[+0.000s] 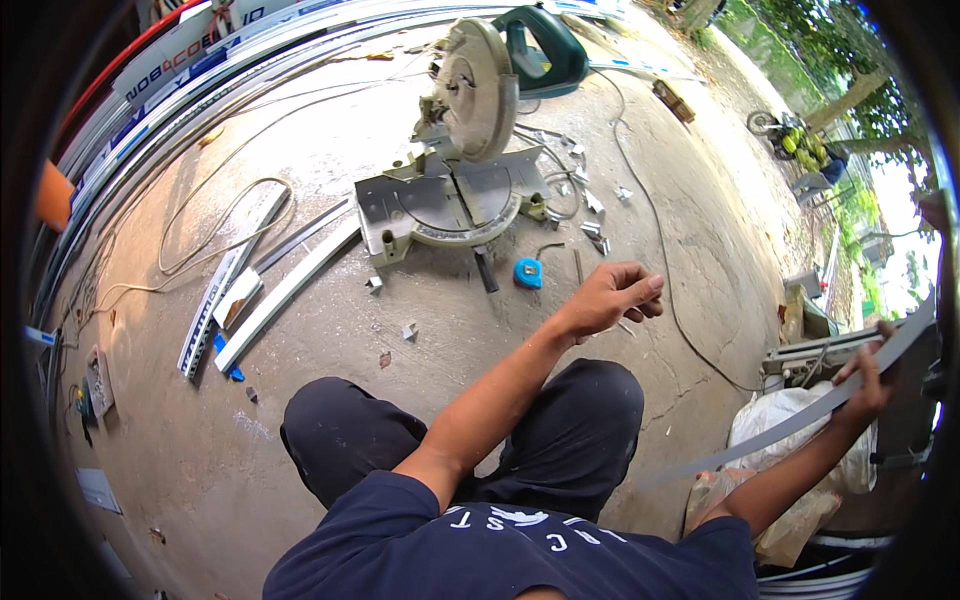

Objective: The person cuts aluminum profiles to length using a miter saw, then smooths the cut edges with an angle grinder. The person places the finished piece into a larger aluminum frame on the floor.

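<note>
My left hand (617, 298) reaches across in front of my knees, above the floor. Its fingers are loosely curled and apart, with nothing seen in them. Out to the right, my right hand (868, 378) is closed round a long, flat grey metal strip (800, 418). The strip slants from the upper right down toward my right side, and its lower end is blurred. Nearest to my left hand on the floor is a blue tape measure (528, 273). Beyond it stands a miter saw (455, 195) with its head raised and a dark green handle (545, 55).
Metal profiles (290, 295) lie left of the saw, with a loose pale cord (165, 285) near them. Small offcuts (594, 236) are scattered right of it. A dark cable (668, 270) crosses the floor. White sacks (775, 420) stand by my right arm. Long profiles are stacked at upper left.
</note>
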Available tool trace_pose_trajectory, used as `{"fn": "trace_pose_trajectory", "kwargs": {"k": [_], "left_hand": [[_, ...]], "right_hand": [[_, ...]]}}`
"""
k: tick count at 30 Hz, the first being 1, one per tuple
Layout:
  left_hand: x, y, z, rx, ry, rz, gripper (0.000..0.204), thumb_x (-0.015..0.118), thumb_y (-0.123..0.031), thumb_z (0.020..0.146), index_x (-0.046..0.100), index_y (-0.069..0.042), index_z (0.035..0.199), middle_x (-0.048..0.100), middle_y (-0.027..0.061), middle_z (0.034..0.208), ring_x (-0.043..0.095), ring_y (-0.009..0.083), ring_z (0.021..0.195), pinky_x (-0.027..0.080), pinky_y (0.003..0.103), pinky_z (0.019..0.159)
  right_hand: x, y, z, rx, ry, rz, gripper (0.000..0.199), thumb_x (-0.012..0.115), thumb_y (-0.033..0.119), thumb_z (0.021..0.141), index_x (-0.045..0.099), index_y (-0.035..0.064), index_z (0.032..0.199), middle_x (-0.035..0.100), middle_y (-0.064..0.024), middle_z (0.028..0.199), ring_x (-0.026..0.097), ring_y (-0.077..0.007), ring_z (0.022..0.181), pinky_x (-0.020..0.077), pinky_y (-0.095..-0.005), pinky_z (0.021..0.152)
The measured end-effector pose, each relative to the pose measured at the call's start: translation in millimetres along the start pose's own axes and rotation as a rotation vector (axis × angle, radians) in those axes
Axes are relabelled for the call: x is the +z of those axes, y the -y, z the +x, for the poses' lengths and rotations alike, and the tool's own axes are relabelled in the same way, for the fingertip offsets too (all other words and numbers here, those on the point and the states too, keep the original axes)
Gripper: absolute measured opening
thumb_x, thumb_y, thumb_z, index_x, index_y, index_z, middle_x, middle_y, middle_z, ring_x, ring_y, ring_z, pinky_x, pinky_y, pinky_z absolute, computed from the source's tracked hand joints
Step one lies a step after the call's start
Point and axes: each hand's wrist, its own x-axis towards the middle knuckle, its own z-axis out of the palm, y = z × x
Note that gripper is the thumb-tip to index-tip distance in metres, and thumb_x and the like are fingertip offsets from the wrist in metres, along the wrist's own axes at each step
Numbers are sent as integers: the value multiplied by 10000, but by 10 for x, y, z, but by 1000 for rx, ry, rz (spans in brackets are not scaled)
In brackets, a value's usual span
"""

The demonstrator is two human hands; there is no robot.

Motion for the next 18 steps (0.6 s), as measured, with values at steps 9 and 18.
{"fn": "trace_pose_trajectory", "kwargs": {"k": [9,18], "left_hand": [[-2,-359,-108,283,109,-107,727,632,-498,1022,411,8,1495,615,144,1344,593,194,1216,472,343,1043],[-401,-384,-243,481,-308,-399,576,414,-381,1119,271,-50,1568,564,227,1419,609,333,1274,497,450,1107]], "right_hand": [[1038,-462,-1128,234,573,-54,297,786,101,742,644,12,986,584,-25,670,562,-125,530,467,-295,508],[1499,-1288,-1780,102,951,-133,349,807,154,685,666,34,981,577,-135,651,591,-244,563,489,-361,591]]}}
